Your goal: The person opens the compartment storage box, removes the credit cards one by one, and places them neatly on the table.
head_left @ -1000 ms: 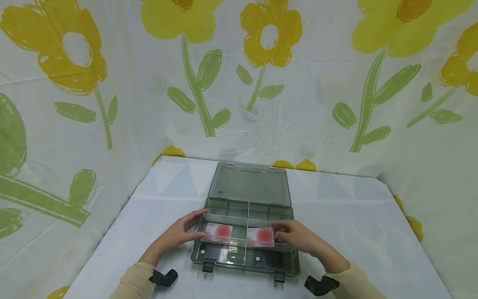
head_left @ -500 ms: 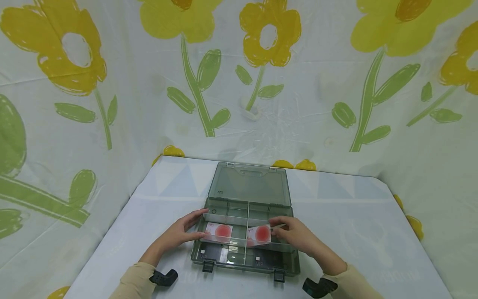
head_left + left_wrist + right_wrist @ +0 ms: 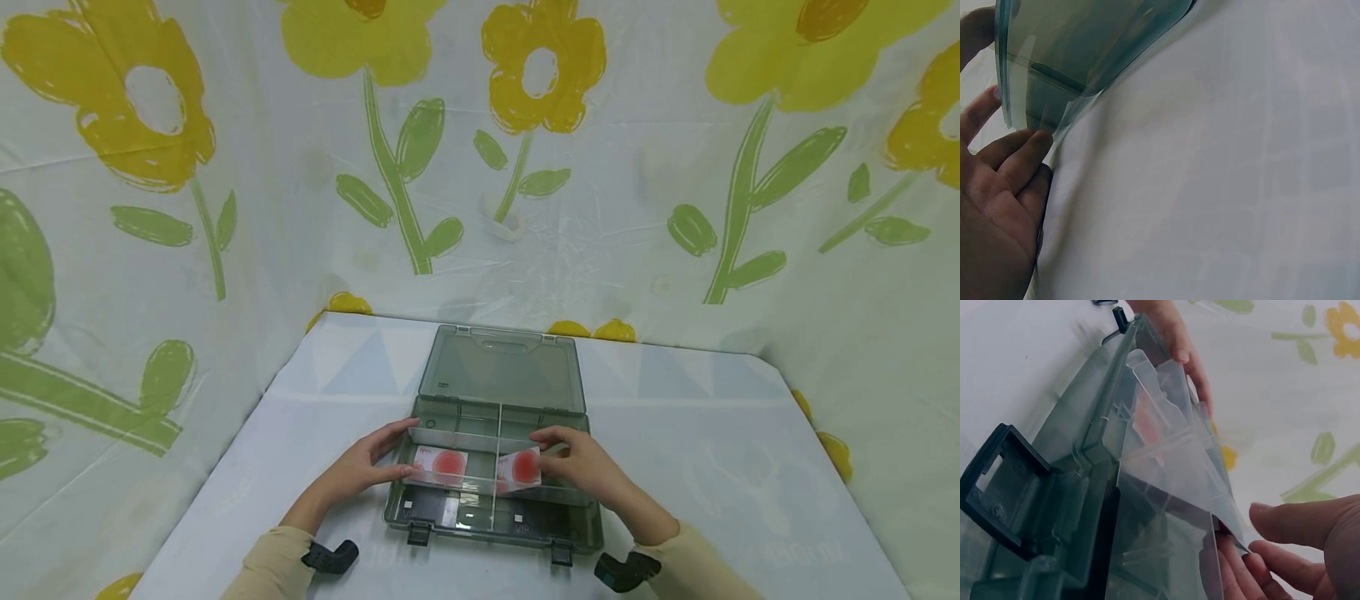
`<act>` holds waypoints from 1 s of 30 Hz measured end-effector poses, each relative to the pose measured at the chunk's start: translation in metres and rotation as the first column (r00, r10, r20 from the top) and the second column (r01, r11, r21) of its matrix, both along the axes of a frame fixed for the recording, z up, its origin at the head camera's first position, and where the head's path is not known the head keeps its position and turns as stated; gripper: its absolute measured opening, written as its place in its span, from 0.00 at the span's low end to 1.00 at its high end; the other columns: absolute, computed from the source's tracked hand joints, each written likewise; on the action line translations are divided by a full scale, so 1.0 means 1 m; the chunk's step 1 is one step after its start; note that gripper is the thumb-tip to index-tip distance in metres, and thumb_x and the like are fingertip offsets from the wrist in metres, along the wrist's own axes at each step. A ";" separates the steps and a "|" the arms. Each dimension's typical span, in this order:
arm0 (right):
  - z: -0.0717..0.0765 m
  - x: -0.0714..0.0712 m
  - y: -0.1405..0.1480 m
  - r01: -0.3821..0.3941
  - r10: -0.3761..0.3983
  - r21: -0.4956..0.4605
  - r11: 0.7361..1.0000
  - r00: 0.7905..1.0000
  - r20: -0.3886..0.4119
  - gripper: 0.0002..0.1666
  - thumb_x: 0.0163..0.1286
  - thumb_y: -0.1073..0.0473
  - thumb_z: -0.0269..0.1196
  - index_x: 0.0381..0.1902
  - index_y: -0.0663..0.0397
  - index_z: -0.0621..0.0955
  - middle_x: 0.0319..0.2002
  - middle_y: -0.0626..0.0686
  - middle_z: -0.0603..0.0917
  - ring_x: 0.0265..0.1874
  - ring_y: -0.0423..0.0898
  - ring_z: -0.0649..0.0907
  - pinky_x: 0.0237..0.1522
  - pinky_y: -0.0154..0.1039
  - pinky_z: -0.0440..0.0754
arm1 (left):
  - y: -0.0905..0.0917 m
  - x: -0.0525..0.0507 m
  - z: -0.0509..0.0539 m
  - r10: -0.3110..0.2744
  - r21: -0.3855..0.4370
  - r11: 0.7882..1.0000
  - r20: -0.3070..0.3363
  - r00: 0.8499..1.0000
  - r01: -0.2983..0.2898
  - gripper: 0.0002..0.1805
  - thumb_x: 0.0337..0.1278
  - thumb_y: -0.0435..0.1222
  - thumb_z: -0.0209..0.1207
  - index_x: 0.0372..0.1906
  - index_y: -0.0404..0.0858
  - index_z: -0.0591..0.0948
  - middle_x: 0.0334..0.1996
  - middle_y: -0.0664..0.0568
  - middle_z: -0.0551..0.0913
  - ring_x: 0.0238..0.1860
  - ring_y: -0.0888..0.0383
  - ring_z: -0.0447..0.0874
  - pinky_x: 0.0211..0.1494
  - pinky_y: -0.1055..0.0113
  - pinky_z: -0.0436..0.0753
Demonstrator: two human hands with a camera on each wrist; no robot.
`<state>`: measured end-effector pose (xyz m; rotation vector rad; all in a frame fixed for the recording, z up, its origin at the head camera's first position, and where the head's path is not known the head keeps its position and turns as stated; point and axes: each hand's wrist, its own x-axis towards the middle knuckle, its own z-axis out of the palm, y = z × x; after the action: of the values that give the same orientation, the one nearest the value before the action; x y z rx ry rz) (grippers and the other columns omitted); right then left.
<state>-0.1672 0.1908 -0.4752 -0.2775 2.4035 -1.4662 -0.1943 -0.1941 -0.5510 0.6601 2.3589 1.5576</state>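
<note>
A green see-through compartment box (image 3: 517, 543) stands on the table with its lid (image 3: 501, 367) folded back. My left hand (image 3: 360, 465) rests against the box's left side, thumb and fingers spread along the edge; the left wrist view shows the fingertips touching the wall. My right hand (image 3: 592, 475) reaches into the right-hand compartment and pinches the right end of a white card with a red circle (image 3: 516, 470). That card leans up on its right side. A matching white card (image 3: 437, 465) lies in the middle compartment on the left.
Dark pieces marked VIP (image 3: 521, 521) lie in the front compartments. Clear dividers (image 3: 492, 504) part the box, and two latches (image 3: 561, 553) jut from its front edge. Flower-patterned cloth (image 3: 600, 208) hangs behind the white table (image 3: 712, 483).
My right hand has moved a little to the left, and the right-hand card has shifted left and tipped up at its right side. My left hand and the box have stayed put.
</note>
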 end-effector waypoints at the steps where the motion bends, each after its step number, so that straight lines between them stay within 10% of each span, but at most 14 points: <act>1: 0.000 0.000 -0.001 0.004 -0.004 0.001 1.000 1.000 -0.005 0.24 0.70 0.60 0.68 0.61 0.65 0.79 0.50 0.58 0.82 0.40 0.48 0.86 0.42 0.45 0.90 | 0.000 0.000 0.000 0.001 -0.002 1.000 0.001 1.000 -0.001 0.40 0.63 0.41 0.69 0.77 0.43 0.65 0.77 0.44 0.63 0.77 0.39 0.57 0.77 0.49 0.59; 30: 0.000 0.002 -0.012 -0.023 0.025 -0.049 0.999 0.999 0.035 0.25 0.66 0.64 0.70 0.58 0.67 0.79 0.43 0.56 0.83 0.37 0.47 0.84 0.37 0.41 0.90 | 0.000 0.000 0.000 0.004 -0.003 1.000 -0.006 1.000 -0.004 0.41 0.62 0.40 0.69 0.77 0.42 0.65 0.77 0.43 0.63 0.77 0.39 0.57 0.78 0.53 0.59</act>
<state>-0.1653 0.1784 -0.4755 -0.2881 2.3312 -1.5085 -0.1940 -0.1939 -0.5513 0.6609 2.3682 1.5555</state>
